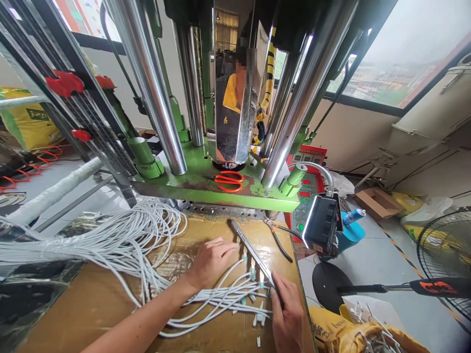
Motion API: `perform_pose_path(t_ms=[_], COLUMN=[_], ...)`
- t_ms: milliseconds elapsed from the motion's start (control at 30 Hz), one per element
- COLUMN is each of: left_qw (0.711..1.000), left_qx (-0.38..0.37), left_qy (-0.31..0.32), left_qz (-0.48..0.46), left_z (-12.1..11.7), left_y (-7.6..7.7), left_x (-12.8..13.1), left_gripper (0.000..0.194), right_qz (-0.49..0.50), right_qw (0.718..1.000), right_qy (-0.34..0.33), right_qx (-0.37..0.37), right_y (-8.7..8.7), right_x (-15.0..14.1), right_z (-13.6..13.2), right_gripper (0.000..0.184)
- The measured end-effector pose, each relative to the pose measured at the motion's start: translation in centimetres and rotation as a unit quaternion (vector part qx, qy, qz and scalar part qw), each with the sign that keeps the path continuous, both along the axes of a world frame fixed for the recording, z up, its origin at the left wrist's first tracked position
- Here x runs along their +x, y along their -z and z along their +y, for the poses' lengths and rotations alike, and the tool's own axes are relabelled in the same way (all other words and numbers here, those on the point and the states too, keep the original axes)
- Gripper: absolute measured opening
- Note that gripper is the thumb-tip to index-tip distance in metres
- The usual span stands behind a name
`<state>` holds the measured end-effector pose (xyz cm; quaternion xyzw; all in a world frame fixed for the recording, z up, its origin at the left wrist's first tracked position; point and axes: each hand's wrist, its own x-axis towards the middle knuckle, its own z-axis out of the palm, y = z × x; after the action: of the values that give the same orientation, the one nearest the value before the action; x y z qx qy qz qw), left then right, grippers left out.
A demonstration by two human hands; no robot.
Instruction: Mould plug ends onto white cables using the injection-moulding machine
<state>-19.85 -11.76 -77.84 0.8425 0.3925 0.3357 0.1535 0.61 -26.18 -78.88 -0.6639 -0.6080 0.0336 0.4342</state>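
Note:
A long narrow metal bar [250, 249] lies diagonally on the brown cardboard-covered bench [95, 299]. Several white cables [221, 296] run to it, their small plug ends lined up along its side. My left hand [211, 260] rests on the cables beside the bar's middle, fingers stretched toward a plug end. My right hand [287, 314] grips the near end of the bar, fingers curled around it. A big loose bundle of white cables [117, 240] spreads over the bench's left part.
A green press machine [206, 184] with shiny steel columns stands right behind the bench; red-handled scissors [228, 180] lie on its base. Pliers [277, 238] lie by the bar's far end. A black work lamp [322, 223], red control panel [307, 191] and fan [447, 255] stand at the right.

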Motion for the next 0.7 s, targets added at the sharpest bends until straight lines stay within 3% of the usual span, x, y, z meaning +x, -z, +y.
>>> perform_pose_path(t_ms=[167,433,700], left_qw=[1.000,0.995,0.991], left_qx=[-0.027,-0.058,-0.102], left_qy=[-0.011,-0.019,-0.018], left_qz=[-0.009,-0.084,-0.087], left_z=[0.4,0.3,0.1], left_y=[-0.4,-1.3,-1.3], left_x=[0.6,-0.3,-0.4], left_gripper=[0.016,0.017,0.015], right_qz=[-0.053,-0.076,-0.023], right_qw=[0.998,0.996,0.999], right_qy=[-0.041,-0.022,0.009], right_qx=[0.023,0.046,0.047], right_y=[0.2,0.9,4.2], right_x=[0.0,0.3,1.1], right_z=[0.2,0.4,0.4], right_gripper=[0.031,0.028,0.031])
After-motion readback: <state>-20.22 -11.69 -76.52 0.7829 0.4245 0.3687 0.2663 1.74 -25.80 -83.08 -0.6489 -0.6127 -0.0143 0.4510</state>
